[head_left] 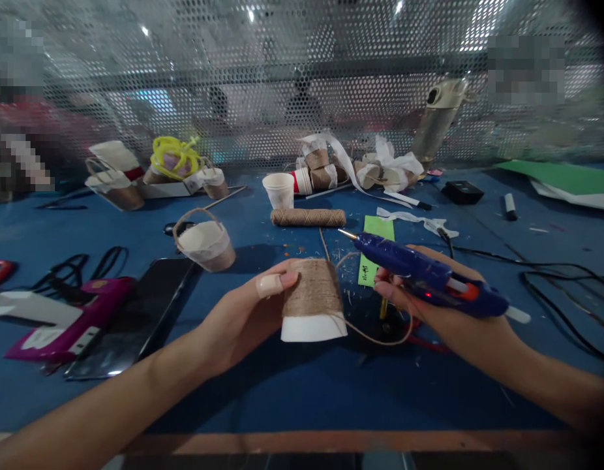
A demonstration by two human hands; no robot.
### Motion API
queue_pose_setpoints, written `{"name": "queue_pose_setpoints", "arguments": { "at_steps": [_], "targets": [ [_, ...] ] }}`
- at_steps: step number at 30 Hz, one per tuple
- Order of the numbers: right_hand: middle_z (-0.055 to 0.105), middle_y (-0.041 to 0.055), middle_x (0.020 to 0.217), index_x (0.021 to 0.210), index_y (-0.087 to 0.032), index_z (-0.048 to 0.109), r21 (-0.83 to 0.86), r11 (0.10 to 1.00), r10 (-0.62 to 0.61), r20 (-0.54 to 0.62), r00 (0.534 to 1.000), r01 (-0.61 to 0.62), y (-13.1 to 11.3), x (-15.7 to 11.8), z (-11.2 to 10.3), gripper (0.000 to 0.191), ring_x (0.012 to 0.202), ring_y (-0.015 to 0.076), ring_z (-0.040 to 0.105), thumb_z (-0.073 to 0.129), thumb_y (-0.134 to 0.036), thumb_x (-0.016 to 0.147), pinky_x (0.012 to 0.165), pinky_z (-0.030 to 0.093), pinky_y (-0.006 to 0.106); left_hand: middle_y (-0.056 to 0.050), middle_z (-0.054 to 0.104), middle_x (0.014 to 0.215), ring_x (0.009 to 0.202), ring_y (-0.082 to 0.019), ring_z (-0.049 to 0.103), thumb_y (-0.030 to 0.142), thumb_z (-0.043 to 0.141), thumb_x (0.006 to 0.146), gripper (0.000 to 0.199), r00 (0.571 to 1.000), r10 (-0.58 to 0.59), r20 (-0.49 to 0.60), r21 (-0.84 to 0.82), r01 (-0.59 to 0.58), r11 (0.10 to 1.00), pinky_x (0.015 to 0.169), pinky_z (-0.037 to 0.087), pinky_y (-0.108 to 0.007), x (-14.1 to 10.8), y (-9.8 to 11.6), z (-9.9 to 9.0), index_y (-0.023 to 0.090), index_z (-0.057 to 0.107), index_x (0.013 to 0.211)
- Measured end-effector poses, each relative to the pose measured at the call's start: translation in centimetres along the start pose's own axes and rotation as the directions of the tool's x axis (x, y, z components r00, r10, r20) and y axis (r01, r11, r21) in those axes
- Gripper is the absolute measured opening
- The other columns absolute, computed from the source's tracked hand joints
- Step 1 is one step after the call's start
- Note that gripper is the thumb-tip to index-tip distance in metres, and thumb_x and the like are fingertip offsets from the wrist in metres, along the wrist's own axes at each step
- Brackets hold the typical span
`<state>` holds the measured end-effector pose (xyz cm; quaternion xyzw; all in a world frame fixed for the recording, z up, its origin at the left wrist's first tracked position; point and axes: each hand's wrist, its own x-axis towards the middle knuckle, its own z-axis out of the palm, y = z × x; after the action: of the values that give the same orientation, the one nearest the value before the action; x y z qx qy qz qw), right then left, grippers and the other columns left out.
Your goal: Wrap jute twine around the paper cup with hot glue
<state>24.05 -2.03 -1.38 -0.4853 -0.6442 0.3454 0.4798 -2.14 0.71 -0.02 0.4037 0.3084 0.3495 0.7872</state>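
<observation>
My left hand, with a bandage on one finger, is closed round a paper cup. Brown twine is wound round most of the cup, and a white band of paper shows at its lower end. In my right hand is a blue hot glue gun, its metal nozzle pointing left above the cup. A glue stick pokes out of its back and a small red light glows on it. A loose strand of twine loops from the cup toward my right hand. The twine spool lies just behind the cup.
A finished-looking twine basket stands left, near a phone and a purple tool. White cups, more small baskets and ribbon sit along the mesh panel. A green note lies behind the gun; black cables run right.
</observation>
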Motion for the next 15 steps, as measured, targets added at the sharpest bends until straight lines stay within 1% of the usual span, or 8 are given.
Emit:
{"name": "queue_pose_setpoints", "arguments": {
  "at_steps": [3, 6, 8, 10, 12, 13, 14, 15],
  "targets": [
    [0.073, -0.0031, 0.088, 0.09, -0.028, 0.071, 0.047, 0.999, 0.018, -0.014, 1.0, -0.018, 0.4, 0.1, -0.1, 0.021, 0.078, 0.0169, 0.071, 0.089, -0.031, 0.081, 0.073, 0.063, 0.029, -0.012, 0.081, 0.114, 0.111, -0.03, 0.073, 0.038, 0.066, 0.095, 0.033, 0.999, -0.036, 0.027, 0.05, 0.034, 0.998, 0.096, 0.054, -0.038, -0.1, -0.4, -0.4, 0.019, 0.076, 0.12],
    [0.074, -0.0013, 0.088, 0.089, -0.029, 0.07, 0.072, 0.997, 0.04, -0.026, 0.999, -0.038, 0.6, 0.4, -0.1, 0.022, 0.085, 0.0218, 0.075, 0.087, -0.042, 0.083, 0.08, 0.066, 0.036, -0.011, 0.078, 0.12, 0.11, -0.028, 0.073, 0.039, 0.068, 0.096, 0.034, 0.998, -0.05, 0.04, 0.126, 0.045, 0.991, 0.094, 0.054, -0.034, -0.3, -0.6, -0.7, 0.02, 0.075, 0.123],
    [0.076, 0.0004, 0.091, 0.087, -0.029, 0.071, 0.035, 0.998, 0.055, -0.064, 0.996, -0.052, 0.9, 0.7, -0.2, 0.024, 0.089, 0.0244, 0.076, 0.086, -0.047, 0.082, 0.086, 0.067, 0.041, -0.01, 0.078, 0.117, 0.106, -0.027, 0.073, 0.04, 0.071, 0.094, 0.033, 0.998, -0.054, 0.025, 0.175, 0.049, 0.983, 0.088, 0.055, -0.033, -0.4, -0.5, -0.7, 0.02, 0.075, 0.12],
    [0.077, 0.001, 0.091, 0.082, -0.028, 0.072, 0.003, 0.996, 0.084, -0.077, 0.994, -0.084, 1.3, 1.0, -0.5, 0.024, 0.092, 0.0262, 0.077, 0.089, -0.045, 0.08, 0.09, 0.065, 0.045, -0.008, 0.078, 0.109, 0.099, -0.025, 0.073, 0.04, 0.073, 0.092, 0.031, 0.998, -0.056, 0.006, 0.2, 0.053, 0.978, 0.082, 0.054, -0.03, -0.4, -0.4, -0.7, 0.021, 0.077, 0.116],
    [0.078, 0.0006, 0.09, 0.085, -0.029, 0.074, -0.007, 0.991, 0.132, -0.152, 0.979, -0.135, 1.9, 1.2, -0.9, 0.024, 0.09, 0.0268, 0.077, 0.089, -0.047, 0.079, 0.089, 0.065, 0.047, -0.007, 0.079, 0.105, 0.096, -0.023, 0.073, 0.039, 0.074, 0.091, 0.029, 0.999, -0.044, -0.014, 0.182, 0.046, 0.982, 0.08, 0.054, -0.028, -0.4, -0.3, -0.6, 0.021, 0.078, 0.113],
    [0.079, 0.0012, 0.092, 0.089, -0.029, 0.075, -0.028, 0.99, 0.129, -0.158, 0.979, -0.135, 2.3, 1.2, -1.2, 0.024, 0.091, 0.0279, 0.077, 0.088, -0.048, 0.08, 0.088, 0.065, 0.048, -0.006, 0.079, 0.104, 0.096, -0.023, 0.073, 0.04, 0.073, 0.092, 0.028, 0.999, -0.029, -0.022, 0.16, 0.032, 0.987, 0.08, 0.054, -0.028, -0.4, -0.2, -0.5, 0.021, 0.078, 0.112],
    [0.079, 0.002, 0.096, 0.093, -0.03, 0.076, -0.052, 0.992, 0.104, -0.145, 0.984, -0.113, 2.5, 1.2, -1.4, 0.024, 0.094, 0.0293, 0.077, 0.085, -0.049, 0.083, 0.085, 0.065, 0.048, -0.006, 0.08, 0.104, 0.096, -0.023, 0.073, 0.04, 0.072, 0.092, 0.028, 0.999, -0.01, -0.035, 0.136, 0.014, 0.991, 0.082, 0.054, -0.028, -0.3, -0.2, -0.5, 0.022, 0.079, 0.112],
    [0.079, 0.0033, 0.099, 0.097, -0.03, 0.076, -0.077, 0.996, 0.038, -0.099, 0.994, -0.045, 2.7, 1.2, -1.7, 0.023, 0.096, 0.0306, 0.076, 0.08, -0.051, 0.088, 0.081, 0.065, 0.048, -0.006, 0.08, 0.102, 0.095, -0.023, 0.073, 0.041, 0.07, 0.093, 0.027, 0.999, 0.012, -0.052, 0.116, -0.006, 0.993, 0.084, 0.055, -0.03, -0.3, -0.1, -0.5, 0.022, 0.079, 0.111]
  ]
}}
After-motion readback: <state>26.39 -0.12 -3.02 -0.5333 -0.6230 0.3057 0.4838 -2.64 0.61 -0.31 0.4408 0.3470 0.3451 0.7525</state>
